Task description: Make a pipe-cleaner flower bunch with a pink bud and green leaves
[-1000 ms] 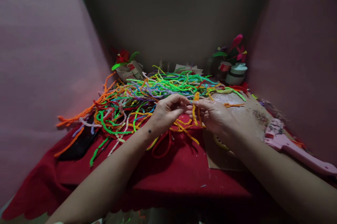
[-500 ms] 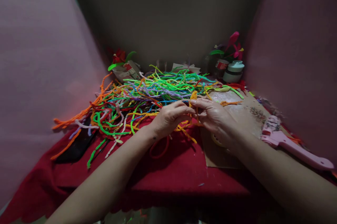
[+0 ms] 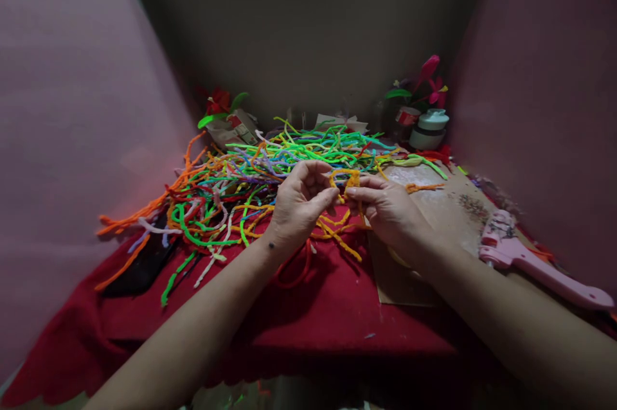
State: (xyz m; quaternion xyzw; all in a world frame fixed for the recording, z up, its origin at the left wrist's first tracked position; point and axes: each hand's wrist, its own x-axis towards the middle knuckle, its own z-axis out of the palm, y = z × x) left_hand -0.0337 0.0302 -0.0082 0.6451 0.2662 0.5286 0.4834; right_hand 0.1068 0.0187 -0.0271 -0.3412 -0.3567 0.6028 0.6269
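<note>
Between my two hands is a yellow-orange pipe cleaner (image 3: 353,180), part of it wound into a small flat coil and part bowed out in a loop to the left. My right hand (image 3: 388,207) pinches the coiled part between thumb and fingers. My left hand (image 3: 304,198) has its thumb and curled fingers at the left side of the loop, closed on it. More yellow pipe cleaners (image 3: 344,244) lie on the red cloth (image 3: 308,326) just below the hands. Behind them spreads a large tangled heap of pipe cleaners (image 3: 308,150) in green, purple, orange and other colours.
A pink glue gun (image 3: 540,268) lies at the right by a stained cardboard sheet (image 3: 448,204). A light-lidded jar (image 3: 429,129) and pink flowers (image 3: 434,82) stand at the back right, red flowers (image 3: 219,105) at the back left. A dark flat object (image 3: 137,275) lies left.
My left hand has moved slightly left and up, away from my right fingers. A loop of the yellow pipe cleaner now shows between the hands. My right hand keeps its pinch.
</note>
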